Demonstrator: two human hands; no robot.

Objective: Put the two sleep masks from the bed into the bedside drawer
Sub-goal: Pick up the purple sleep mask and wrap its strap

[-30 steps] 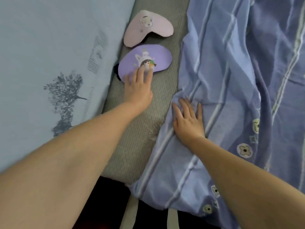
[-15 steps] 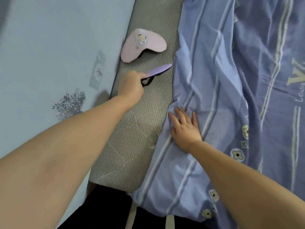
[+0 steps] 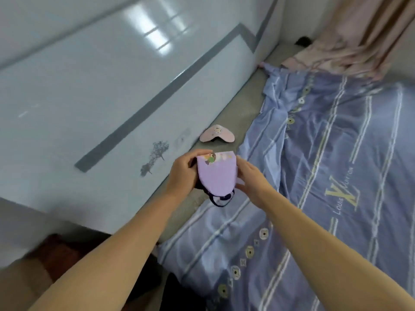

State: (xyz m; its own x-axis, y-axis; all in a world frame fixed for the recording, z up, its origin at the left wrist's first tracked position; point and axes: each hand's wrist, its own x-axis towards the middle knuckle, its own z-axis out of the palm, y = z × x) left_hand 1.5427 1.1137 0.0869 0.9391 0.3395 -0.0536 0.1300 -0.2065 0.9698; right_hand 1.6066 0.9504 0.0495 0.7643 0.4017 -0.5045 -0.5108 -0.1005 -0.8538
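Note:
A purple sleep mask (image 3: 216,176) with a cartoon print is lifted above the bed's edge, folded, its dark strap (image 3: 221,199) dangling below. My left hand (image 3: 183,173) grips its left side and my right hand (image 3: 249,178) holds its right side. A pink sleep mask (image 3: 216,134) lies flat on the grey mattress strip (image 3: 247,102) farther away, next to the headboard. The bedside drawer is not in view.
A glossy pale-blue headboard panel (image 3: 112,86) with a grey stripe runs along the left. A blue striped quilt (image 3: 336,176) covers the bed at right. Pink curtains (image 3: 359,34) hang at the top right. A brown floor patch (image 3: 51,252) shows at the lower left.
My left hand has lifted the purple mask off the mattress toward me. My right hand left the quilt and took the mask's other side. The view tilted up.

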